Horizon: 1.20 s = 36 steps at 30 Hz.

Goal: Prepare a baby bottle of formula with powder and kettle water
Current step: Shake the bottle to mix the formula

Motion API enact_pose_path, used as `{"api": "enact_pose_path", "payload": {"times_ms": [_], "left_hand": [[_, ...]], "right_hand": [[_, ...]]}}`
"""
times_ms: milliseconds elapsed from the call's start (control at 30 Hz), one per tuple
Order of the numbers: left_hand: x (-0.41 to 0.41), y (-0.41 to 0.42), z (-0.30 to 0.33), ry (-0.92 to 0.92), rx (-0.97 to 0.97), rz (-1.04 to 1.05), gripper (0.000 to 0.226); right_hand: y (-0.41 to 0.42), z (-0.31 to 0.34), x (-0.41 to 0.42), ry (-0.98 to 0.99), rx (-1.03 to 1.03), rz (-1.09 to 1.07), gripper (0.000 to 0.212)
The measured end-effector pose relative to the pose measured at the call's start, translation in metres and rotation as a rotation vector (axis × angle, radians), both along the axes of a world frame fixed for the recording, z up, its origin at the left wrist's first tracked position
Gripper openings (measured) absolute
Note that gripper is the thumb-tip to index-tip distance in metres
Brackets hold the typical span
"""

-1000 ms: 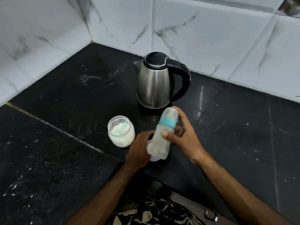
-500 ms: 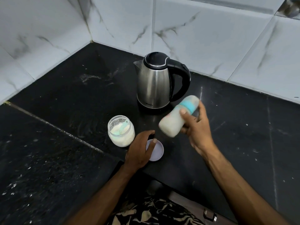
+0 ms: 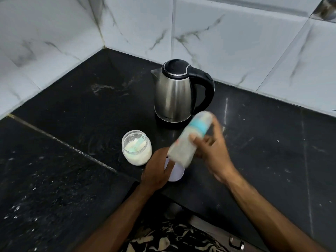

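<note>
The baby bottle [image 3: 189,140] is gripped in the right hand [image 3: 213,151], fingers and thumb wrapped round its middle, and is held in the air above the black tabletop [image 3: 263,160], just in front of the kettle [image 3: 174,93] and over the round lid [image 3: 175,171]. The bottle is blurred, and milky liquid is seen inside it with the teal collar and cap fitted, so a shaking step to mix powder and water is judged to be in hand; the mid-body grip would suit that. The bottle's long axis is tilted, running from lower left to upper right: the capped end is pointed up and away toward the kettle's handle, the base down toward the left hand [image 3: 158,171]. The left hand is rested on the tabletop beside the lid, its fingers loosely bent and touching the lid's edge; nothing is grasped in it. The open powder jar [image 3: 136,148] is stood upright just left of that hand, a scoop lying inside, presumably kept near until it is closed with the lid.
</note>
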State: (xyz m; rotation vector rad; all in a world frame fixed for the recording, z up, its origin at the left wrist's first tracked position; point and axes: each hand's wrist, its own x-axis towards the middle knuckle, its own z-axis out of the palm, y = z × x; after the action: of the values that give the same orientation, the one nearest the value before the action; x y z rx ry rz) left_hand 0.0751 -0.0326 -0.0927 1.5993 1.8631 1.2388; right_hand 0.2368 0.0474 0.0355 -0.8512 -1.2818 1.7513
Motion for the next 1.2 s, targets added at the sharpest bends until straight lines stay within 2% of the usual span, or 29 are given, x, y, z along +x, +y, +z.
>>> {"api": "enact_pose_path", "payload": {"times_ms": [33, 67, 100, 200, 267, 333, 433, 467, 500, 567, 633, 700, 800, 833, 900, 1000, 1067, 1133, 1200], "left_hand": [[-0.002, 0.001, 0.003, -0.07, -0.013, -0.093, 0.017], [-0.003, 0.002, 0.006, -0.092, -0.029, -0.176, 0.017], [-0.002, 0.002, 0.005, -0.067, -0.037, -0.184, 0.018], [0.0, -0.002, 0.0, 0.098, 0.03, 0.013, 0.04], [0.003, -0.003, -0.002, 0.102, -0.002, 0.044, 0.046], [0.002, 0.0, -0.003, 0.085, -0.015, 0.052, 0.043], [-0.003, 0.005, -0.001, -0.006, -0.085, -0.128, 0.022], [-0.003, 0.005, -0.001, -0.016, -0.106, -0.176, 0.019], [-0.003, 0.005, -0.002, -0.027, -0.104, -0.151, 0.02], [-0.001, 0.0, -0.004, 0.05, -0.026, 0.007, 0.033], [0.002, -0.003, -0.003, 0.115, 0.005, 0.053, 0.046], [0.004, -0.003, 0.001, 0.112, 0.024, 0.045, 0.047], [-0.002, 0.001, 0.005, 0.135, 0.074, -0.05, 0.03], [-0.003, 0.002, 0.005, 0.117, 0.048, -0.065, 0.026], [-0.001, -0.001, 0.002, 0.095, 0.015, 0.0, 0.037], [0.002, -0.003, 0.004, 0.112, -0.007, 0.043, 0.049], [0.003, -0.003, 0.003, 0.115, -0.029, 0.026, 0.051], [0.0, -0.002, 0.002, 0.027, -0.109, -0.001, 0.055], [-0.002, -0.001, -0.001, -0.031, -0.172, -0.026, 0.044]], "right_hand": [[-0.007, -0.003, 0.002, -0.077, 0.057, 0.144, 0.089], [-0.01, -0.005, 0.004, -0.135, 0.1, 0.252, 0.092], [-0.008, -0.005, 0.005, -0.151, 0.118, 0.264, 0.092], [0.011, 0.005, 0.002, 0.018, -0.051, -0.097, 0.079], [0.021, 0.005, 0.001, 0.167, -0.128, -0.23, 0.071], [0.013, -0.001, 0.0, 0.159, -0.126, -0.13, 0.071], [-0.008, -0.014, 0.0, -0.119, 0.051, 0.259, 0.083], [-0.008, -0.018, 0.001, -0.162, 0.093, 0.304, 0.084], [-0.005, -0.017, 0.0, -0.145, 0.09, 0.26, 0.083], [0.006, -0.009, -0.003, -0.019, -0.031, 0.012, 0.073], [0.017, -0.008, -0.004, 0.118, -0.13, -0.175, 0.063], [0.013, -0.013, -0.003, 0.114, -0.124, -0.132, 0.067], [-0.001, -0.022, 0.0, -0.101, 0.023, 0.163, 0.079], [0.0, -0.023, 0.002, -0.129, 0.061, 0.179, 0.082], [0.01, -0.018, 0.004, -0.057, -0.016, 0.006, 0.084], [0.023, -0.012, 0.005, 0.134, -0.127, -0.277, 0.072], [0.014, -0.014, 0.001, 0.102, -0.107, -0.2, 0.068], [-0.003, -0.019, -0.003, -0.043, -0.001, 0.05, 0.074], [-0.009, -0.026, -0.003, -0.118, 0.098, 0.199, 0.084]]}}
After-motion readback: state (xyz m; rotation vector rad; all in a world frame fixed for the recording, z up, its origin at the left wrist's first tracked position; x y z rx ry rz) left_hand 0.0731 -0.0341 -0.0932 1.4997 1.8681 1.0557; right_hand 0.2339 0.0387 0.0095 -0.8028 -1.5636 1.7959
